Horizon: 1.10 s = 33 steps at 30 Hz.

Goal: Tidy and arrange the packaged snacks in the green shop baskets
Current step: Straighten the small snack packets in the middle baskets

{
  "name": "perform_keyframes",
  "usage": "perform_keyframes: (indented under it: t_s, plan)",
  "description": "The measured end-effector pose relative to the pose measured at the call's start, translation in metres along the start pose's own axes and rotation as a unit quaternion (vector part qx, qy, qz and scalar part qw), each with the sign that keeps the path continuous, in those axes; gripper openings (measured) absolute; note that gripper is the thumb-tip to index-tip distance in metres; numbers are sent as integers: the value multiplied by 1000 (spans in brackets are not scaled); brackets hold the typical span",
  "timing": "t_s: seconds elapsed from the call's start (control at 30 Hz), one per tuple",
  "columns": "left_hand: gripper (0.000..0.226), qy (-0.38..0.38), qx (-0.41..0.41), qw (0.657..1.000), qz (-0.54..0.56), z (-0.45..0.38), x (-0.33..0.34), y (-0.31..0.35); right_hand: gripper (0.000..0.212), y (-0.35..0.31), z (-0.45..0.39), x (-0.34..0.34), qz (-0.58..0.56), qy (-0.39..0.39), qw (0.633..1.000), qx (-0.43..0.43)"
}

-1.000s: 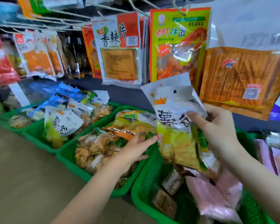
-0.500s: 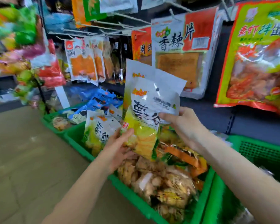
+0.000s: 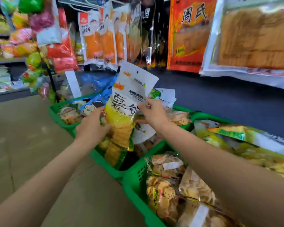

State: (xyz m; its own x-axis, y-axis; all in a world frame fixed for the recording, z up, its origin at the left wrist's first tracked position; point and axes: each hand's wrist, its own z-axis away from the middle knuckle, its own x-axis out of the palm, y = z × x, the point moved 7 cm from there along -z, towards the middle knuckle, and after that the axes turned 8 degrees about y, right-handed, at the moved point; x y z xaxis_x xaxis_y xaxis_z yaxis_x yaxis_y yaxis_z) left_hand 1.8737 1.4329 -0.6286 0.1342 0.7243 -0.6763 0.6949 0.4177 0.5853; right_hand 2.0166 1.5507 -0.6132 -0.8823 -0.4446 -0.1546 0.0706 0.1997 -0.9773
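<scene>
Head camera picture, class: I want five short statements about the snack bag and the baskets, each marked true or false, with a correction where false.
1. Both hands are on the white and yellow snack bag. True: the left hand holds its lower left edge and the right hand pinches its right side.
2. The bag lies flat on the floor. False: it is held upright over the middle green basket.
3. The baskets are red. False: they are green.
4. The nearest basket holds clear packs of round crackers. True.
5. The wall behind the baskets is bare. False: packets hang there, among them an orange-red packet.
</scene>
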Motion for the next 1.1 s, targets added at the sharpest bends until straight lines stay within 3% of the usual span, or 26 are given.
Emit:
perform_keyframes:
  t_s: [0.03,0.1,0.17,0.23,0.33,0.4,0.47,0.57,0.63,0.7,0.77,0.83,0.97,1.03,1.1]
  plan:
    - [54,-29,-19,999,-16,0,8,-9,32,1,-6,10,39,-5,999,-29]
    - [61,-65,-51,993,-89,2,19,-27,13,-1,-12,34,129,-33,987,-86]
    - [84,-71,-65,979,-179,2,22,-44,31,8,-14,60,208,-74,969,-111]
    - [98,-39,-68,991,-110,6,17,-47,48,14,-8,80,251,-76,956,-128]
    - [96,-38,-4,996,80,24,17,-29,60,19,-5,90,264,-62,952,-143]
    - [100,-102,26,993,60,38,28,-19,62,17,-8,78,251,-64,956,-136]
    - [105,-152,31,987,-51,47,40,-17,61,14,-11,56,224,-61,963,-139]
    - [94,-157,47,961,-223,54,54,-5,36,14,-11,8,152,-61,978,-129]
    - [91,-147,41,948,-279,59,58,6,35,24,-29,-35,241,0,961,-135]
    - [90,-138,23,944,-300,62,58,8,32,48,-48,-70,460,9,880,-118]
    - [88,-132,11,944,-302,67,56,5,58,74,-60,-88,574,-44,815,-65]
    - [86,-142,15,944,-298,70,55,2,66,79,-62,-95,571,-31,818,-55]
    - [74,-184,-1,945,-269,71,45,6,50,57,-50,-92,575,46,806,-131]
    - [61,-128,6,958,-255,68,34,15,46,46,-40,-95,529,57,833,-152]
    - [46,-9,86,972,-216,70,19,39,44,30,-24,-108,489,62,855,-160]
